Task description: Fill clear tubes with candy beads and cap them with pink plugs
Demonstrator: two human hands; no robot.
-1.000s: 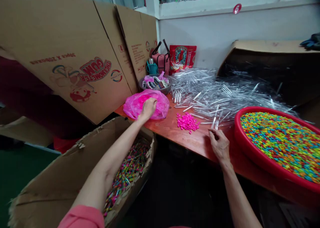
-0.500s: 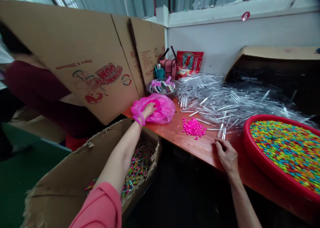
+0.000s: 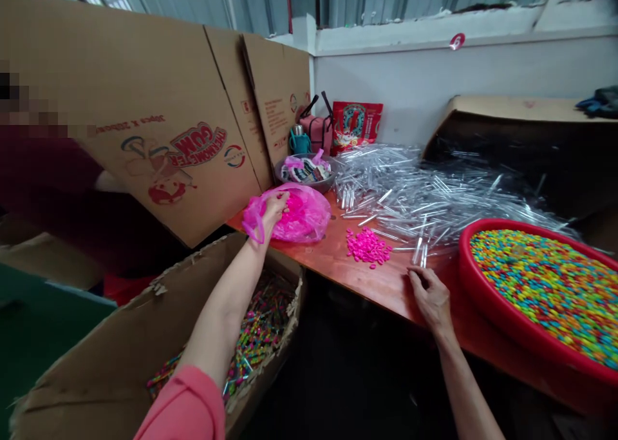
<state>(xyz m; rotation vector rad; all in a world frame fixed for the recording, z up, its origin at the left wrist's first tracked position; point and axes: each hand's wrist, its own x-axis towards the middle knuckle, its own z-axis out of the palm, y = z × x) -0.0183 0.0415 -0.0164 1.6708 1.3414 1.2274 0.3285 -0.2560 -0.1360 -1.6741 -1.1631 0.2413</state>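
Observation:
My left hand [image 3: 276, 208] is over the mouth of a thin pink plastic bag [image 3: 309, 224] on the wooden table. Its fingers are curled together, and what they hold, if anything, is hidden. Bright pink pieces show inside the bag. A small heap of pink candies [image 3: 367, 247] lies between my hands. My right hand [image 3: 432, 296] is at the table's front edge, thumb and fingers closed at the near ends of a few clear plastic tubes [image 3: 420, 252]. Beyond it spreads a large pile of similar clear tubes [image 3: 434, 192].
A red tub [image 3: 464, 259] of multicoloured candies stands at the right. Below my left arm, a torn cardboard box [image 3: 111, 350] holds filled colourful tubes [image 3: 261, 324]. Tall cardboard [image 3: 193, 86] screens the left, with a person [image 3: 43, 189] behind it. A bowl [image 3: 318, 183] sits behind the bag.
My left hand has lifted slightly in the bag's mouth, and its fingers have curled in. My right hand stays at the tubes. The whole view has shifted slightly.

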